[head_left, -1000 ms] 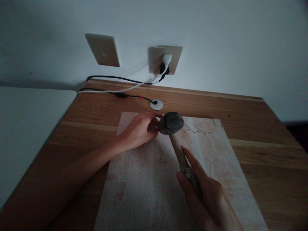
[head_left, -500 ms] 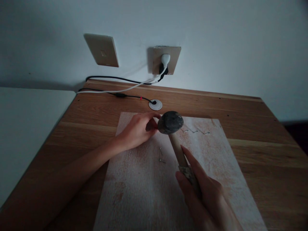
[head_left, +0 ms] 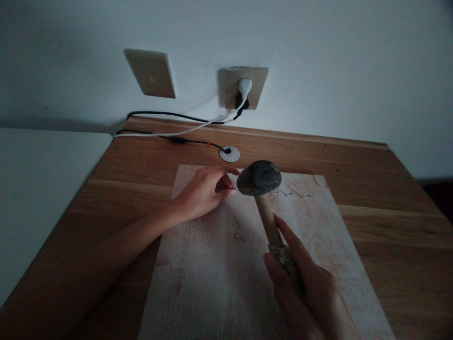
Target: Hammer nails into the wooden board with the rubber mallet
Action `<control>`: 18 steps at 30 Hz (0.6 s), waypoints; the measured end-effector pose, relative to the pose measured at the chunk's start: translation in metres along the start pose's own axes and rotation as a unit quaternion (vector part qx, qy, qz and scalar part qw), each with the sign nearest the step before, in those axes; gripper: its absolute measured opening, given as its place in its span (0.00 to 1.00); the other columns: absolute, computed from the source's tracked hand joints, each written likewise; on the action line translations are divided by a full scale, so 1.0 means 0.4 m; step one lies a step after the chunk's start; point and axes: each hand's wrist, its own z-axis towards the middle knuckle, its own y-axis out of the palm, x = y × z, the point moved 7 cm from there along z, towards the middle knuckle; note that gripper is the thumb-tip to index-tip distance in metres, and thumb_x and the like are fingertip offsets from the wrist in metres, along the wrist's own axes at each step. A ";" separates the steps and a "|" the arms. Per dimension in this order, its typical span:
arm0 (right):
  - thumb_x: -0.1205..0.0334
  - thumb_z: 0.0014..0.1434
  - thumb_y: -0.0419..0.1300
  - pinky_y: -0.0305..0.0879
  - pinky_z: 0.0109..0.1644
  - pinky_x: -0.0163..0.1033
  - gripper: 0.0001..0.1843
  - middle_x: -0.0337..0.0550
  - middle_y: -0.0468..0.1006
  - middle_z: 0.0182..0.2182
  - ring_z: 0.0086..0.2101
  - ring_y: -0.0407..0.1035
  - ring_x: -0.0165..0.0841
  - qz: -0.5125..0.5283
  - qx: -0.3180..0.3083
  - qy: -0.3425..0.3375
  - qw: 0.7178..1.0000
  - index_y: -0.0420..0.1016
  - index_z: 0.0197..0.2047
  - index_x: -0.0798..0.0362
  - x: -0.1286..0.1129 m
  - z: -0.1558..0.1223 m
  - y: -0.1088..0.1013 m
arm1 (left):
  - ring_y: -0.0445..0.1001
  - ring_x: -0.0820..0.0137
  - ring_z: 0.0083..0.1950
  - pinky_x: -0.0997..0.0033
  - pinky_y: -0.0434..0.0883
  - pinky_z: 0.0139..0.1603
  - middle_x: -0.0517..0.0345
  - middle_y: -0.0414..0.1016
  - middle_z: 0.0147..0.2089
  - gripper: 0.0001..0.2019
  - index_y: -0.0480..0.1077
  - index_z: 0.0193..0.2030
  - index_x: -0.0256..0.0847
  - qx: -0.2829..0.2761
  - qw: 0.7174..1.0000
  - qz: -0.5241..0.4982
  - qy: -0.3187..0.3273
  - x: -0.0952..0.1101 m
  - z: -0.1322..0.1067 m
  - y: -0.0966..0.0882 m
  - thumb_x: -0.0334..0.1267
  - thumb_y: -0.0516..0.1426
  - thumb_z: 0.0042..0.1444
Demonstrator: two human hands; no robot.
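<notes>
My right hand (head_left: 307, 283) grips a mallet (head_left: 259, 178) by its wooden handle. Its dark, rounded head is raised over the far part of a pale, worn board (head_left: 198, 269). Just left of that head, my left hand (head_left: 207, 191) rests at the board's far side, thumb and fingers pinched around a nail (head_left: 234, 188), of which only a small tip shows. Two loose nails (head_left: 239, 237) lie on the board nearer to me. More nails (head_left: 306, 196) stand in a row right of the mallet head, casting thin shadows.
The board lies on a wooden desktop (head_left: 389, 245) against a wall. Black and white cables (head_left: 170, 134) run along the back to a wall socket (head_left: 262, 87). A round cable grommet (head_left: 234, 155) sits behind the board. At left is a white surface (head_left: 42, 179).
The mallet head has shifted right and slightly up, away from my left fingers, uncovering the small nail tip. My left hand has stayed nearly in place.
</notes>
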 end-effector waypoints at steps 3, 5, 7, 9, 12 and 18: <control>0.43 0.78 0.52 0.72 0.26 0.37 0.32 0.25 0.64 0.16 0.15 0.64 0.30 -0.001 -0.002 0.026 1.000 0.68 0.76 0.49 0.001 -0.005 -0.004 | 0.84 0.68 0.42 0.67 0.79 0.51 0.59 0.85 0.40 0.18 0.78 0.55 0.41 0.002 1.000 -0.006 0.007 0.000 -0.001 -0.003 0.23 0.66 0.59; 0.45 0.77 0.53 0.74 0.28 0.37 0.31 0.26 0.65 0.17 0.14 0.61 0.29 -0.009 0.003 0.012 1.000 0.69 0.76 0.50 -0.006 -0.005 -0.007 | 0.84 0.68 0.42 0.68 0.78 0.50 0.59 0.86 0.41 0.18 0.78 0.55 0.41 -0.001 1.000 -0.005 0.005 0.000 0.001 -0.003 0.23 0.66 0.60; 0.48 0.78 0.54 0.77 0.32 0.37 0.30 0.31 0.74 0.22 0.17 0.66 0.29 -0.013 0.001 -0.004 1.000 0.69 0.77 0.50 -0.010 -0.004 -0.006 | 0.84 0.68 0.43 0.69 0.78 0.49 0.59 0.86 0.41 0.18 0.78 0.55 0.41 -0.010 1.000 0.000 0.000 0.001 0.003 -0.001 0.22 0.65 0.60; 0.48 0.78 0.52 0.77 0.34 0.38 0.31 0.34 0.80 0.27 0.21 0.71 0.30 -0.008 -0.021 -0.008 1.000 0.67 0.77 0.51 -0.007 -0.003 0.005 | 0.85 0.68 0.43 0.70 0.78 0.47 0.58 0.86 0.42 0.20 0.78 0.56 0.41 -0.014 1.000 0.004 -0.001 0.002 0.004 0.001 0.20 0.64 0.59; 0.47 0.79 0.51 0.77 0.36 0.38 0.31 0.36 0.82 0.29 0.26 0.75 0.32 0.005 -0.043 -0.008 0.999 0.66 0.77 0.54 -0.001 -0.004 0.015 | 0.86 0.67 0.45 0.69 0.79 0.50 0.58 0.87 0.43 0.22 0.78 0.57 0.41 -0.008 1.000 0.013 0.008 0.005 0.006 0.001 0.18 0.62 0.58; 0.48 0.78 0.52 0.78 0.38 0.39 0.30 0.39 0.87 0.36 0.31 0.81 0.33 0.011 -0.039 0.003 0.999 0.67 0.76 0.51 0.004 -0.003 0.017 | 0.85 0.64 0.49 0.64 0.77 0.56 0.58 0.87 0.44 0.22 0.77 0.56 0.42 0.000 0.998 0.046 0.030 0.008 0.007 -0.004 0.18 0.63 0.57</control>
